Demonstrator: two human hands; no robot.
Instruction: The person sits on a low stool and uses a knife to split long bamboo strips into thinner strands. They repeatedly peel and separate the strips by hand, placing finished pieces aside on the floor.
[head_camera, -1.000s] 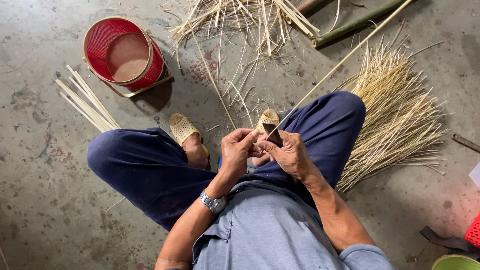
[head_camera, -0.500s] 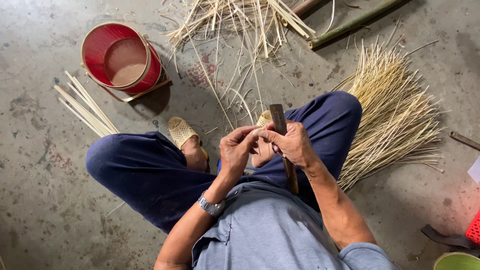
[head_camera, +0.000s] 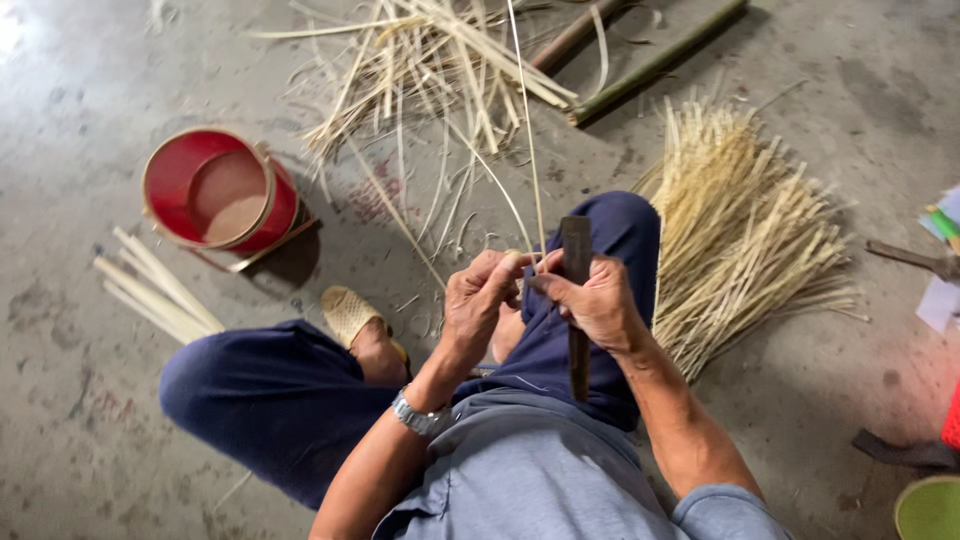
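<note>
I look down on a stained grey concrete floor (head_camera: 80, 440), daylight glaring at the upper left corner. A red bucket (head_camera: 220, 195) stands on it, with scattered straw-coloured strips (head_camera: 430, 70), green bamboo poles (head_camera: 655, 65) and a fanned bundle of splints (head_camera: 745, 235).

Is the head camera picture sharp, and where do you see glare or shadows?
Head view: mostly sharp, both hands included, the left hand and the right hand on the dark blade; bright glare washes out the floor at top left; the red bucket casts a soft shadow to its lower right.
</note>
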